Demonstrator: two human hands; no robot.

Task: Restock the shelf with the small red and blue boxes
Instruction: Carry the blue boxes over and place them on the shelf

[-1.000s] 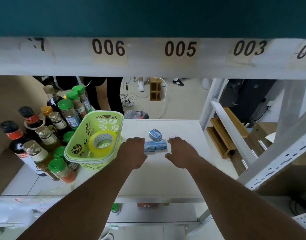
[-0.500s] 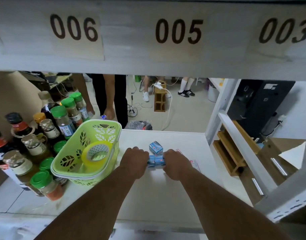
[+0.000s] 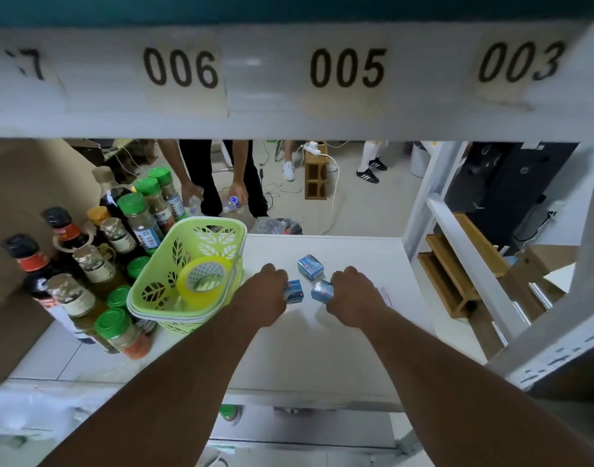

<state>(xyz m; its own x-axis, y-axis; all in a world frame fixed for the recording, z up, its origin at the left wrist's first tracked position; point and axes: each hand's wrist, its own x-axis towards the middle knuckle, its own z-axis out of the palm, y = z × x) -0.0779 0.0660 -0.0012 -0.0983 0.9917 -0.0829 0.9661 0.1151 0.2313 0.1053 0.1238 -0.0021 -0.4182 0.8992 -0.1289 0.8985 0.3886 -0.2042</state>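
Both my arms reach onto the white shelf board [image 3: 356, 332]. My left hand [image 3: 263, 296] is closed around a small blue box with red print [image 3: 294, 291]. My right hand [image 3: 352, 294] grips a second small blue box [image 3: 321, 290], tilted, a short gap from the first. A third small blue box [image 3: 310, 266] lies free on the shelf just behind the two hands. Most of each held box is hidden by fingers.
A lime green basket [image 3: 174, 298] holding a roll of yellow tape [image 3: 201, 281] stands left of my left hand. Sauce and spice bottles [image 3: 86, 274] crowd the far left. Overhead runs a shelf beam [image 3: 288, 79] labelled 006, 005, 003. A person [image 3: 221, 176] bends down behind the shelf.
The two boxes, pressed together between my hands half a second ago, are now held apart, one in each hand. The third box has stayed in place.
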